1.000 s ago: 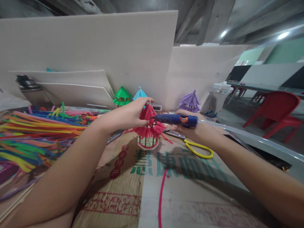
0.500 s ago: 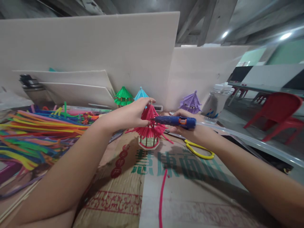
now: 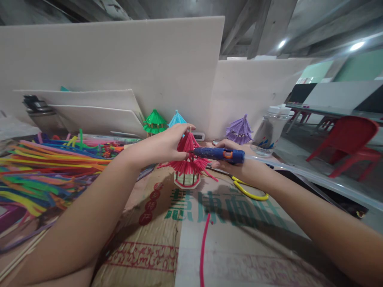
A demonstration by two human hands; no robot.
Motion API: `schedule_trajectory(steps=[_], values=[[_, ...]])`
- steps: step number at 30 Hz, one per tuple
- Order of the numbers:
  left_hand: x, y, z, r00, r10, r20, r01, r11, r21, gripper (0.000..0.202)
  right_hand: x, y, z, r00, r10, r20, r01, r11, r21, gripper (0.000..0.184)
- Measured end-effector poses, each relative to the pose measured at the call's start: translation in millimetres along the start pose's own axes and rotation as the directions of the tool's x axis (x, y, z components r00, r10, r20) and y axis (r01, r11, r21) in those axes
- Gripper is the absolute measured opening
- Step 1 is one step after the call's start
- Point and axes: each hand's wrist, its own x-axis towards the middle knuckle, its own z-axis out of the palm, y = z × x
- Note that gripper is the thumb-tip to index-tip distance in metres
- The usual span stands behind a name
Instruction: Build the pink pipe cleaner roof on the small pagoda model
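Note:
A small model pavilion (image 3: 188, 166) with two tiers of red pipe-cleaner roof stands upright on the cardboard (image 3: 161, 239). My left hand (image 3: 172, 141) is closed on its upper roof from the left, fingers over the top and thumb at the side. In my right hand (image 3: 249, 169) is a blue hot glue gun (image 3: 217, 154), its nozzle at the gap between the two roof tiers. A long clear glue stick (image 3: 302, 170) trails from the gun's back. The glue gun and wrist hide part of the right fingers. One red pipe cleaner (image 3: 204, 247) lies in front.
Yellow-handled scissors (image 3: 251, 192) lie below my right wrist. Green (image 3: 154, 121), light blue (image 3: 177, 118) and purple (image 3: 240, 129) roofed models stand behind. Many coloured pipe cleaners (image 3: 54, 159) are piled left. A clear bottle (image 3: 269, 133) stands right, and white boards (image 3: 119, 63) rise behind.
The view has shifted very slightly. Both hands keep their hold, and the glue gun's nozzle stays at the red roof.

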Motion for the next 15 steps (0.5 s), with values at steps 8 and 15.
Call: schedule_trajectory(steps=[8, 15], values=[[-0.4, 0.5, -1.0, 1.000, -0.005, 0.005, 0.005, 1.000, -0.006, 0.072, -0.4, 2.9, 2.6, 1.000, 0.003, -0.028, -0.002, 1.000, 0.018, 0.034], [-1.2, -1.2, -0.3, 1.000, 0.001, 0.003, -0.001, 1.000, -0.013, 0.073, -0.1, 5.1, 2.6, 0.998, 0.002, -0.069, -0.002, 1.000, -0.002, 0.034]])
